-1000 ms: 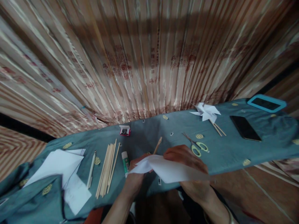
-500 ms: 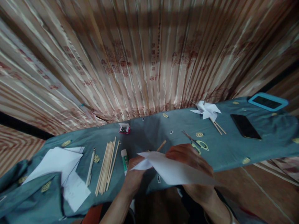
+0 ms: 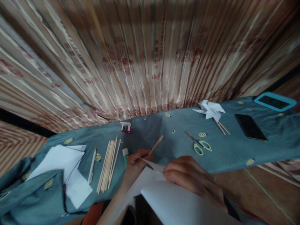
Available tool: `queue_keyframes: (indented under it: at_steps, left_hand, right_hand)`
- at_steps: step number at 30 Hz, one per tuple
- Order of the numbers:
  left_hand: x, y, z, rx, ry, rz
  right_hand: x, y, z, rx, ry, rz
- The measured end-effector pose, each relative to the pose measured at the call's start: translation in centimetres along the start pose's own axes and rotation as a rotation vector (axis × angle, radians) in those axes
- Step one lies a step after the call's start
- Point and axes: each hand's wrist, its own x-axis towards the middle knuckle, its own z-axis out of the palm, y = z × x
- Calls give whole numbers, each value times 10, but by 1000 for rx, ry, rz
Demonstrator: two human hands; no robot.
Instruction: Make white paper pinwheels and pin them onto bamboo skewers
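- Currently, we are pinching a white paper sheet (image 3: 173, 200) in the right hand (image 3: 192, 175), over the near edge of the teal tablecloth (image 3: 234, 157); one corner is lying at the left fingers.
- We are closing the left hand (image 3: 134, 165) around a wooden stick (image 3: 156, 144).
- We are judging the far-right paper pinwheel (image 3: 212, 110) complete; the held sheet, loose sticks (image 3: 106, 165) and paper pile (image 3: 58, 159) are apparently remaining unassembled.
- The sheet is hiding the right thumb and running out of frame; the left hand is covering part of the glue stick (image 3: 125, 152).
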Motion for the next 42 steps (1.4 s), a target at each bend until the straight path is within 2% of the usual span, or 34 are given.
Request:
queue_keyframes:
  at_steps: [2, 5, 8, 11, 16, 21, 26, 32, 36, 42]
  left_hand:
    - [6, -3, -3, -13, 50, 26]
    - [9, 0, -6, -79, 97, 19]
    - [4, 6, -5, -21, 28, 35]
    - [-4, 6, -2, 45, -52, 43]
    - [-10, -3, -3, 70, -63, 70]
    - [-10, -3, -7, 95, -47, 75]
    - [-14, 2, -8, 142, -26, 76]
    - [-15, -1, -7, 146, -48, 172]
    - [-16, 1, -9, 171, -112, 130]
    - [-16, -2, -10, 108, -104, 88]
  right_hand:
    - [5, -4, 2, 150, -55, 28]
    - [10, -3, 7, 305, -86, 151]
    - [7, 7, 12, 175, -113, 210]
    - [-1, 21, 15, 8, -120, 150]
    - [-16, 30, 14, -104, -39, 76]
    - [-23, 30, 7, -129, -120, 100]
    - [-27, 33, 4, -169, -99, 63]
    - [-25, 32, 4, -143, -84, 94]
    - [-27, 33, 3, -151, -85, 121]
    - [-31, 35, 0, -150, -80, 144]
